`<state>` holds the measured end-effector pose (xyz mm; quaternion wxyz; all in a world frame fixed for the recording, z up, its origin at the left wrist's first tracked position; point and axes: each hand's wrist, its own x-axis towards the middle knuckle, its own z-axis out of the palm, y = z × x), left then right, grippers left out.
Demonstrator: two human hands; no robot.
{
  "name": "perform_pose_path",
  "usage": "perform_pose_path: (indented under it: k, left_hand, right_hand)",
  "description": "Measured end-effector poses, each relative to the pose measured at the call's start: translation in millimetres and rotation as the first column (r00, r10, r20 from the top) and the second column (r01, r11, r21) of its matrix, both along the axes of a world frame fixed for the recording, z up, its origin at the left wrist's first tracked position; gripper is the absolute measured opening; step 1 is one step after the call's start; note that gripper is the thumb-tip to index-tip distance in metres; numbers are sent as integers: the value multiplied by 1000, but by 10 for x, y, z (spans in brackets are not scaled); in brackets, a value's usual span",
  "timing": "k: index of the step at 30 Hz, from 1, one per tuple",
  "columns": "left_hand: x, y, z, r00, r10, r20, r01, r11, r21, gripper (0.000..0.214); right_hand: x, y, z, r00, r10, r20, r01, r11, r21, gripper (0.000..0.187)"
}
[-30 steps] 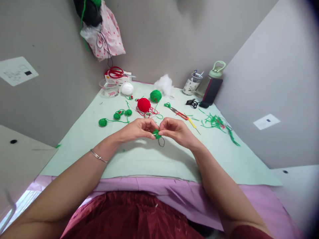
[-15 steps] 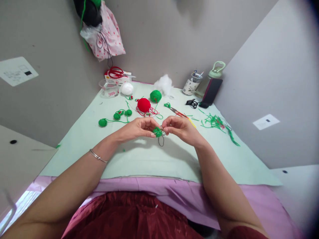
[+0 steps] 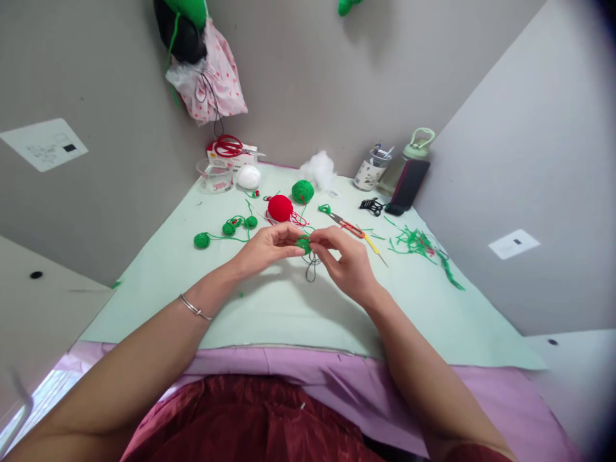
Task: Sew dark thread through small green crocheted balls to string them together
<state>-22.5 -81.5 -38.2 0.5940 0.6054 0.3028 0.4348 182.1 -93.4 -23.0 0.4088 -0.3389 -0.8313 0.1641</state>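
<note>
A small round green yarn piece (image 3: 303, 244) is pinched between the thumb and fingers of my left hand (image 3: 272, 247), a little above the table. My right hand (image 3: 344, 256) closes its thumb and forefinger at the right edge of that piece. Whatever is between the right fingertips is too small to make out. From there a dark thread (image 3: 311, 273) hangs in a loop. Behind my hands lie a red yarn ball (image 3: 280, 208) and a green yarn ball (image 3: 303, 191). Small green balls (image 3: 202, 240) joined by yarn lie to the left.
Orange-handled scissors (image 3: 353, 229) and a yellow-handled tool (image 3: 371, 244) lie beyond my right hand. Green yarn scraps (image 3: 416, 240) are at the right. White stuffing (image 3: 317, 170), a white ball (image 3: 249, 176), a plastic tub (image 3: 215, 178), a pen cup (image 3: 371, 172) and a bottle (image 3: 416, 151) stand at the back.
My right hand has turned, and its fingertips sit closer against the green piece. Both hands are slightly higher in the view, and the camera has tilted up a little.
</note>
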Motion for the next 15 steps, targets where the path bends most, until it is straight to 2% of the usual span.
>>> perform_pose_path:
  k: [3,6,8,11,13,15]
  left_hand:
    - [16,-8,-18,999,37,-29,-37,999,4,31]
    - [45,-21,-47,994,83,-70,-80,996,41,29]
    - [61,-30,-61,987,132,-92,-121,985,121,27]
    - [60,-29,-69,956,265,-126,-225,939,261,23]
    - [28,-5,-68,921,365,-135,-312,900,303,23]
    - [-44,48,-60,884,453,-119,-398,861,317,24]
  right_hand:
    - [-6,6,-36,978,-70,195,35,984,174,16]
    - [-20,18,-72,930,-138,340,62,972,225,19]
    - [-48,-31,-41,927,-156,343,75,968,238,21]
    - [-76,-248,153,988,-101,114,81,981,175,18]
    - [-20,-444,362,991,-27,-134,30,999,18,14]
    - [129,-601,581,936,-10,-352,-54,984,-170,15]
